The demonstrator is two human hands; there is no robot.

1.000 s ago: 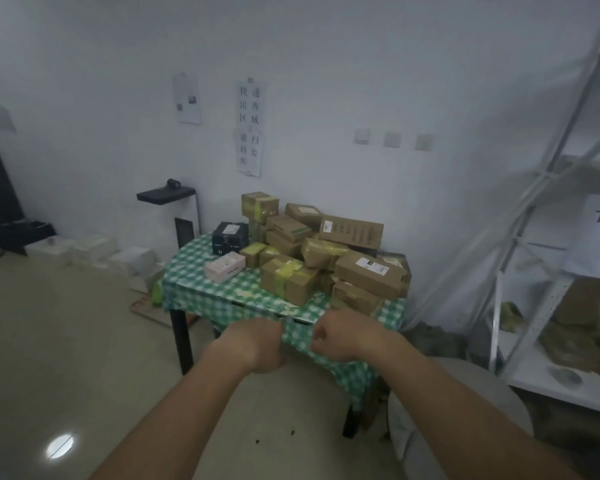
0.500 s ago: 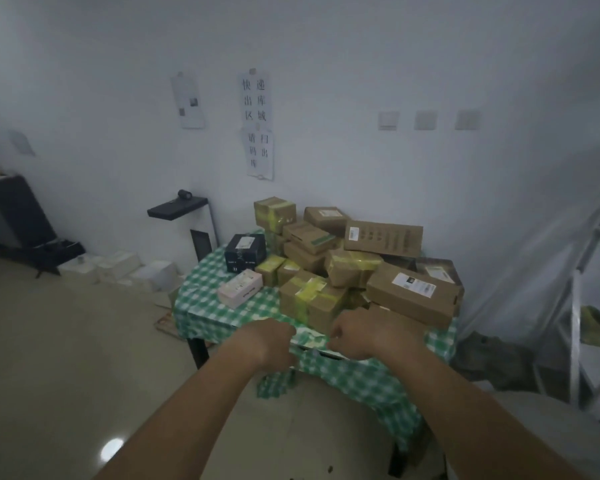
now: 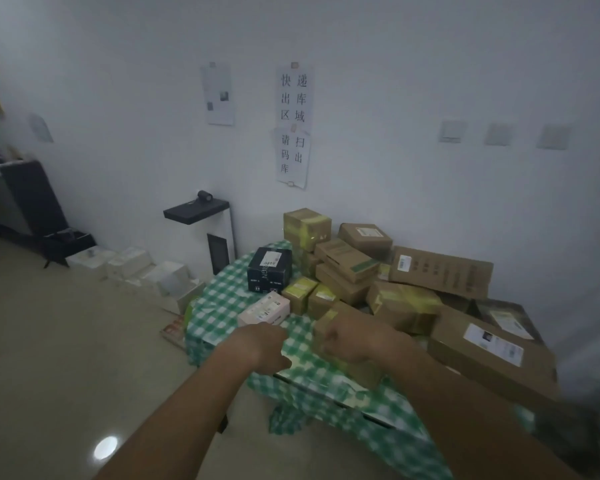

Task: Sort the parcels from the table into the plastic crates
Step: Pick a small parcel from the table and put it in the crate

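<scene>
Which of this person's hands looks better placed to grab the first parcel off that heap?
Probably the right hand: it hangs right over a taped cardboard box at the heap's near edge. The left hand hangs over bare checked tablecloth, just short of the pink box.

Matt brown cardboard parcels [image 3: 440,271], several bound in shiny yellow-green tape, lie on a green-and-white checked cloth [image 3: 222,299] draped over the surface. A black box [image 3: 269,270] looks smooth. The floor [image 3: 66,358] is glossy; paper notices [image 3: 293,124] are matt.
</scene>
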